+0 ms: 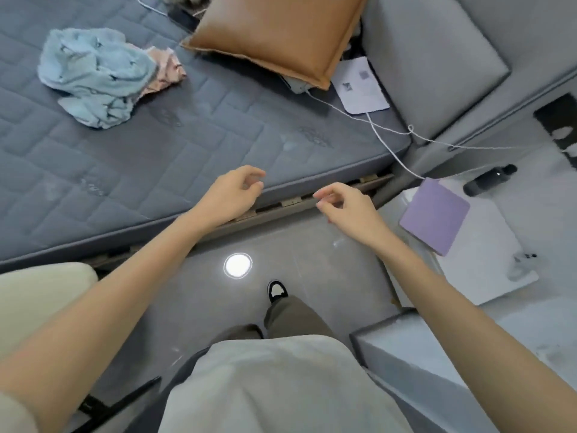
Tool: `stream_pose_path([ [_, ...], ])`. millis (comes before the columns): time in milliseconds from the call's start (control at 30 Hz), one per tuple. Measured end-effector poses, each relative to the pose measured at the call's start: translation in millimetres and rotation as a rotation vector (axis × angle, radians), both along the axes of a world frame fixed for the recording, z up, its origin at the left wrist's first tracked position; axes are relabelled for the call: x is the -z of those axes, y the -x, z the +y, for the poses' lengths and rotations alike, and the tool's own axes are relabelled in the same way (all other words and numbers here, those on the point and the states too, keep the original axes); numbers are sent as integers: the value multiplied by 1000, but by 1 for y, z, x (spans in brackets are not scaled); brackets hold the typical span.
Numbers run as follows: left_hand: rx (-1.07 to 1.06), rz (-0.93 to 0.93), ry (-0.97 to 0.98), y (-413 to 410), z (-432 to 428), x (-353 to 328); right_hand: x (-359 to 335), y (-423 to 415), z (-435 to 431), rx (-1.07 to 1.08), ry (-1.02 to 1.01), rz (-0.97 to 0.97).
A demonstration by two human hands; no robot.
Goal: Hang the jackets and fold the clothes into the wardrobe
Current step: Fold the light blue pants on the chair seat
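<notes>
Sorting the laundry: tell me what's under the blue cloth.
A pink cloth pokes out from under the blue cloth at its right edge, on the mattress. Whatever else lies beneath is covered.

This is a bedroom in a home: a bare quilted mattress (187, 145) on a slatted bed frame (290, 203) fills the left, with a padded grey headboard (437, 57) at its end. A tan cushion (274, 35) and crumpled clothes (93, 76) lie on the mattress, a white cable (384, 132) trails off its corner, and the glossy grey floor (296, 239) mirrors a round light (238, 265).
</notes>
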State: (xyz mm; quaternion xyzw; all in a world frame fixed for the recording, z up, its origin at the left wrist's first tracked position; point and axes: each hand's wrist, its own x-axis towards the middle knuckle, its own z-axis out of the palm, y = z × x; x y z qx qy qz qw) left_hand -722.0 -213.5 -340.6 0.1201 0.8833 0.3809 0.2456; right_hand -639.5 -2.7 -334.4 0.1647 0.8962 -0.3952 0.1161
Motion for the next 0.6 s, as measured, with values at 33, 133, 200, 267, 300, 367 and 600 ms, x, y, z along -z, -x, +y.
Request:
stream_pose_path([
  [33,-57,1,12,8,-8,1,3,17,-4,-45,7,-5],
  [133,-242,-12,35,30,-36,5,7,70,-20,-186,24,-29],
  [200,-368,-18,33,43,-61,7,7,105,-37,-280,28,-39],
  [267,-462,-17,38,53,-87,10,8,138,-58,-354,30,-40],
  [300,-499,-18,37,58,-101,13,9,154,-69,-384,31,-34],
  [367,-570,-16,24,71,-128,20,14,185,-92,-433,24,-22],
  [600,-712,-25,-2,154,-236,51,47,289,-190,-517,-44,-7],
])
